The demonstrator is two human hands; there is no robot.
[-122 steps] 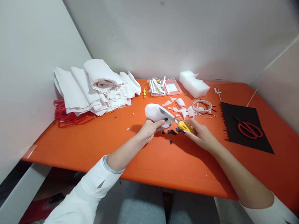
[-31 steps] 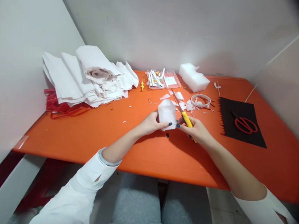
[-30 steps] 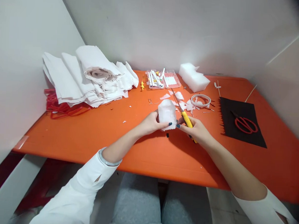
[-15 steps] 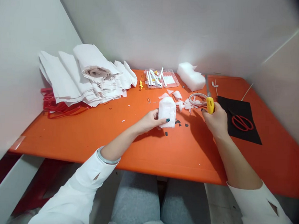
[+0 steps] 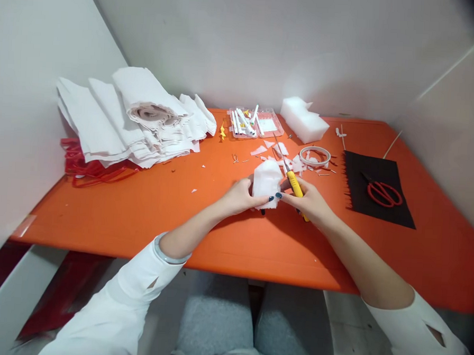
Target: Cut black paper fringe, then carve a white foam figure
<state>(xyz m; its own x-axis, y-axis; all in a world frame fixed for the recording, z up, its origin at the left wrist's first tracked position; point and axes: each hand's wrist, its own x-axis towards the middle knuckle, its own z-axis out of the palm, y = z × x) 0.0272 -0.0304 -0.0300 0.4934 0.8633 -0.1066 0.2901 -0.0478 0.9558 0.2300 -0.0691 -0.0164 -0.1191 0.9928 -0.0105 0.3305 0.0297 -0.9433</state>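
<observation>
A small white foam piece (image 5: 266, 180) with a rounded top is held above the orange table by my left hand (image 5: 242, 197), thumb across its lower front. My right hand (image 5: 307, 202) is closed around a yellow utility knife (image 5: 295, 185), whose long blade points up and away from me. The right thumb touches the foam's right lower edge, close to the left thumb. Behind the foam lie white foam scraps (image 5: 280, 149). Small dark bits beneath it are mostly hidden by the hands.
A roll of tape (image 5: 315, 156) and a larger foam block (image 5: 303, 121) lie behind. Red-handled scissors (image 5: 384, 194) rest on black sheet (image 5: 396, 172) at right. A marker box (image 5: 269, 125) stands at the back; stacked white cloth (image 5: 108, 123) and red plastic (image 5: 79, 158) are left.
My right hand has brought the knife left from beside the black sheet to the foam piece, and its thumb now touches the foam. The left hand keeps hold, slightly lower.
</observation>
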